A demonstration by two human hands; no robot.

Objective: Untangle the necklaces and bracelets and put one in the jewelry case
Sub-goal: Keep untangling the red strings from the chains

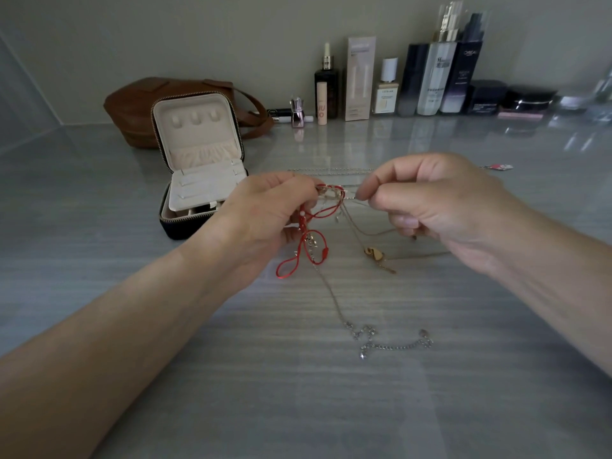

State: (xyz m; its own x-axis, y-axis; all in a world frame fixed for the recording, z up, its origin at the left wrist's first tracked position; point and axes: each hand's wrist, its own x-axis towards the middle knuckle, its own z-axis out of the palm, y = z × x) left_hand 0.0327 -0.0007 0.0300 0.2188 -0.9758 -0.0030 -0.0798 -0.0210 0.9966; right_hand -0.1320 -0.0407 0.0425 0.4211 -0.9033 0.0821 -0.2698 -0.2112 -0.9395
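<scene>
The grey table (298, 392) extends under and beyond both my hands, its surface glossy. Beyond my left hand (265, 220) a brown leather bag (139, 107) rests against the wall, and directly in front of it the jewelry case (198, 167) stands open, lid upright, cream insert exposed, nothing visible in it. Beyond my right hand (440, 207) a row of cosmetic bottles (437, 77) lines the wall. Both hands are raised just above the table, close together. The left hand is pinched shut on the tangle (331, 193), a knot of cord and chain between the two hands. The right hand is closed, thumb and forefinger nipping a fine chain strand at the tangle's right edge. A red cord bracelet (304, 246) hangs in loops below my left hand; a thin gold chain (334, 299) trails down toward me to a silver clasp end (390, 339) lying on the table. A small gold pendant (376, 253) lies below, between the hands. Another chain (331, 170) lies straight just beyond the hands. Judgement: all items are light, limp and slippery; the fine chains would kink or snap under a hard pull. Best hold is beside the knot, easing loops outward; the cord tolerates firmer grip.
</scene>
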